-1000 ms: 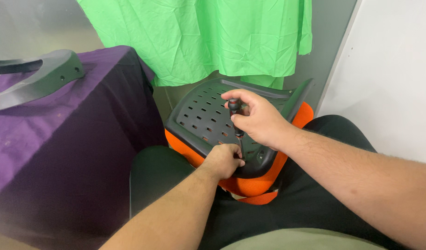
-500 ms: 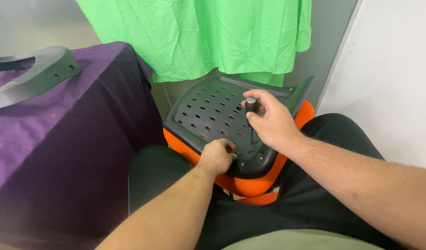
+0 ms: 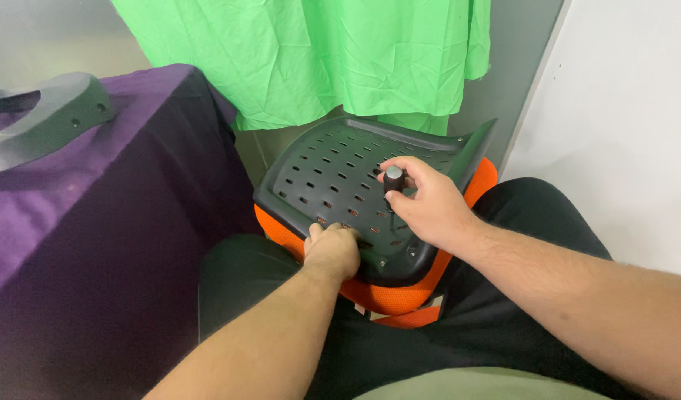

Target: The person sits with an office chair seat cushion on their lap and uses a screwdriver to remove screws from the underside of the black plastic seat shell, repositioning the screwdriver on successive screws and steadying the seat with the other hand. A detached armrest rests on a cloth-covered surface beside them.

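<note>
Since half a second ago, hardly any shift: right hand (image 3: 428, 207) kept closed round the screwdriver (image 3: 394, 194), same spot on the chair part; left hand (image 3: 331, 250) kept at the near edge.

Far left: curved grey plastic piece (image 3: 48, 122) lying on the purple cloth (image 3: 81, 222), well apart from both hands. Cloth draped over a table and hanging down its front.

Above and behind: green fabric (image 3: 311, 55) hanging against the wall, its lower hem just behind the far edge of the chair part.

Centre: dark grey perforated seat shell (image 3: 333, 174), tilted, far edge raised, resting on an orange mesh cushion (image 3: 388, 296) that shows beneath it at the near side and at the right. Both propped on the lap, on black trousers (image 3: 503, 341).

Left hand at the near rim of the shell, fingers curled under or against the edge, knuckles up; gripping the rim or merely pressing on it, cannot tell, fingertips hidden.

Just right of that: right hand wrapped tight round the black screwdriver handle, grey cap end showing on top between thumb and forefinger, tool standing nearly upright, tip down on the shell near its near-right corner. Tip itself hidden by the hand.

Far right: plain white wall (image 3: 622, 126).
</note>
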